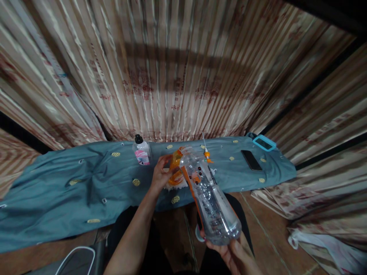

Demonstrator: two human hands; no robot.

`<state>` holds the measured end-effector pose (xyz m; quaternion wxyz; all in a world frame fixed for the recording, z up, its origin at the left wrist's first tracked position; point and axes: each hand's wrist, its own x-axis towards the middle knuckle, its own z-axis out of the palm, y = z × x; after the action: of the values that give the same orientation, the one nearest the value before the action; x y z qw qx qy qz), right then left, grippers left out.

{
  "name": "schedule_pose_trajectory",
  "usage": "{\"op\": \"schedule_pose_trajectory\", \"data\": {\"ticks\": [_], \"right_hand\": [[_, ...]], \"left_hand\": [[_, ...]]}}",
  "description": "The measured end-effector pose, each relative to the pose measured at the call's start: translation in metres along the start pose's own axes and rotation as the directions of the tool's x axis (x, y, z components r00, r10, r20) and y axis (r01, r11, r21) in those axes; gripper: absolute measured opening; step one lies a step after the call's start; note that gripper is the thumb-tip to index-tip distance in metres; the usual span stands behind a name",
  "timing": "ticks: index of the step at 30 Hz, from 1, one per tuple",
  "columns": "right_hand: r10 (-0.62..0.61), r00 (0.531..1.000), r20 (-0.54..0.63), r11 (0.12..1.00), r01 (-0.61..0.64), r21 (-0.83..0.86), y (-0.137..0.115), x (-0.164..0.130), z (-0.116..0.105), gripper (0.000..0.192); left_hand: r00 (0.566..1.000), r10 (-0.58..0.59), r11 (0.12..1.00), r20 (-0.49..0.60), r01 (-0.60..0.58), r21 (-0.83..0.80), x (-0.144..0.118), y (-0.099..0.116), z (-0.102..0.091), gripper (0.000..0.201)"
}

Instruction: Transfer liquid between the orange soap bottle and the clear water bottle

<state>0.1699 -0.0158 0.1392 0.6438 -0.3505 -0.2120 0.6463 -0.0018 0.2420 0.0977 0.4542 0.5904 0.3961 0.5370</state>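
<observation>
Bottle (210,198): clear plastic, orange trim, tilted, base toward the camera, neck over the surface's (71,179) near edge. Right hand (229,252): cupped under the base, fingers closed on it. Left hand (161,173): closed on the orange cap (175,168) at the neck. Small bottle (141,151): upright, black cap, left of the hands. Phone (251,160): flat, dark, well right. Blue case (264,143): beyond the phone. Blue cloth covers the surface.

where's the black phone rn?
Head view, right side: the flat black phone lies on the blue-grey cloth, just below the turquoise-framed device, right of the clear plastic bottle.
</observation>
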Motion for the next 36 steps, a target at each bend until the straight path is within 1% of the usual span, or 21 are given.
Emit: {"op": "schedule_pose_trajectory", "data": {"ticks": [2,4,8,12,15,18,23,26,30,32,36], "right_hand": [[0.000,1.000,0.000,1.000,0.000,-0.008,0.001,0.000,0.000,0.036],[-0.007,1.000,-0.004,1.000,0.007,-0.017,0.002,0.000,0.000,0.037],[-0.020,1.000,-0.007,1.000,0.020,-0.025,0.002,0.000,0.001,0.039],[-0.012,1.000,-0.006,1.000,0.012,-0.014,0.002,-0.001,0.000,0.037],[-0.006,1.000,-0.006,1.000,0.006,-0.018,0.001,-0.002,0.001,0.037],[-0.013,1.000,-0.006,1.000,0.013,-0.017,0.001,-0.001,0.002,0.039],[-0.016,1.000,0.013,1.000,0.017,-0.012,0.002,-0.001,0.002,0.043],[-0.012,1.000,0.007,1.000,0.012,-0.005,0.003,0.000,0.000,0.041],[-0.011,1.000,-0.011,1.000,0.011,0.007,0.004,0.002,0.001,0.042],[-0.015,0.999,-0.040,1.000,0.016,0.009,0.004,0.002,0.004,0.042],[-0.021,0.994,-0.108,1.000,0.022,0.008,0.003,0.001,0.010,0.044]], "left_hand": [[1.000,0.000,0.999,0.006,0.001,-0.035,-0.001,0.001,-0.001,0.040],[1.000,0.004,0.999,0.003,-0.004,-0.035,-0.002,0.002,-0.003,0.036],[1.000,0.015,1.000,-0.014,-0.015,0.001,0.000,0.004,-0.005,0.036],[0.999,-0.014,0.999,-0.032,0.013,-0.037,0.001,0.003,-0.003,0.035],[0.998,-0.061,0.993,-0.003,0.061,-0.103,-0.001,0.000,0.000,0.042],[0.996,-0.077,0.988,0.044,0.082,-0.131,-0.001,-0.003,0.003,0.054],[0.996,-0.085,0.995,0.017,0.086,-0.044,-0.002,-0.008,0.008,0.066],[0.997,-0.080,0.997,0.021,0.080,0.008,-0.003,-0.010,0.010,0.068],[0.998,-0.052,0.994,-0.023,0.054,0.099,-0.004,-0.010,0.014,0.065],[0.997,-0.046,0.990,-0.054,0.053,0.133,-0.004,-0.010,0.016,0.063],[0.995,-0.045,0.988,-0.087,0.057,0.144,-0.004,-0.007,0.020,0.060]]}}
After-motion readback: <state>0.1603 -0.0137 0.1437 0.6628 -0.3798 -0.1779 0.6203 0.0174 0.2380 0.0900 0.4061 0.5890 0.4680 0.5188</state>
